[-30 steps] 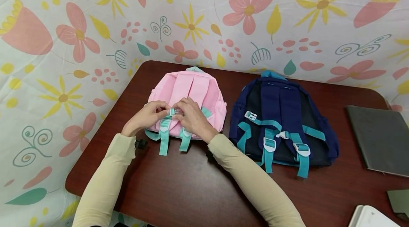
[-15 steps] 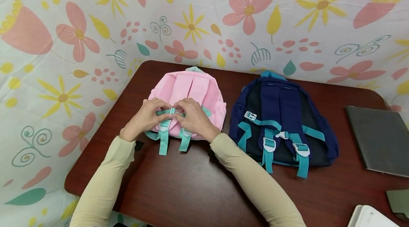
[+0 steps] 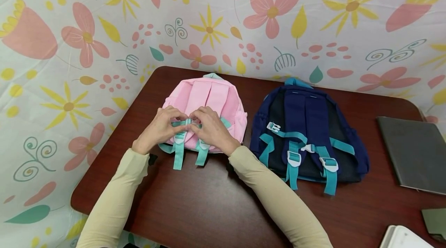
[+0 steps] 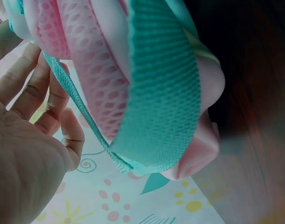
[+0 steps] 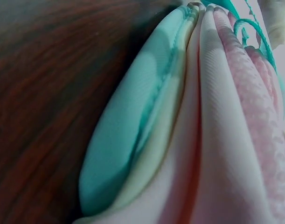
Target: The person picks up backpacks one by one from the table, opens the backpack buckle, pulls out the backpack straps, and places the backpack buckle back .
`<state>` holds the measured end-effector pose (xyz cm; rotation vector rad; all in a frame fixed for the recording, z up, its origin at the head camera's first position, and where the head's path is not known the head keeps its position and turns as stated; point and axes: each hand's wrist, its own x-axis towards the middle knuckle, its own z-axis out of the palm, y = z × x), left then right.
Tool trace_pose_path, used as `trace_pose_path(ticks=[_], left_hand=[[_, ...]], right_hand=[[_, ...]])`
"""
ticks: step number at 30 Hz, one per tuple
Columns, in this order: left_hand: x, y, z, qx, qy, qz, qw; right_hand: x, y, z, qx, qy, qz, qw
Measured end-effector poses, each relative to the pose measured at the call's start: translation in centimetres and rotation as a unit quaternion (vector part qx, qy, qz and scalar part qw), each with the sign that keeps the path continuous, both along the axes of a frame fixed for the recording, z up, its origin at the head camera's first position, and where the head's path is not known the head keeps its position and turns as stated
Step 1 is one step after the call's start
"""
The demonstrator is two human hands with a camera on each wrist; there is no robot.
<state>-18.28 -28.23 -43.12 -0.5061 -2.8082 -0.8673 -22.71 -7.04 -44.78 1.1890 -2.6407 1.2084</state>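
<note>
On the desk, left half: pink backpack, lying with its shoulder straps up, its pale teal handle toward the flowered cloth
Buckle: over the lower part of the pink backpack, between the two hands, in line with a teal strap
Left hand: thumb and forefinger pinch the teal strap just beside the buckle; from the left wrist, its other fingers lie beside a wide teal loop
Right hand: thumb and fingertips pinch at the buckle's other side
Strap tails: two, reaching past the pink backpack's lower edge
Navy backpack: to the right, straps up, its white clip halves apart
Right edge: dark folder, green object, white object
</note>
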Motion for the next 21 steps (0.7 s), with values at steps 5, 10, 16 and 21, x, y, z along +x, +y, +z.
trace_pose_path(ticks=[5,10,16,21], left_hand=[[-0.05,-0.14,-0.08,0.007,-0.006,-0.005,0.9999],[-0.17,-0.32,-0.19,0.018,-0.016,-0.010,0.9996],[-0.19,-0.22,0.00,0.010,-0.010,-0.021,0.9997],[-0.13,-0.07,0.24,-0.027,0.019,-0.032,0.9989]], right_hand=[[0.00,0.01,-0.17,-0.007,0.002,0.003,1.000],[0.04,-0.02,-0.40,-0.019,0.007,0.006,1.000],[0.15,-0.14,-0.29,-0.004,0.027,0.006,1.000],[0.24,-0.20,0.49,0.058,0.075,0.011,0.995]])
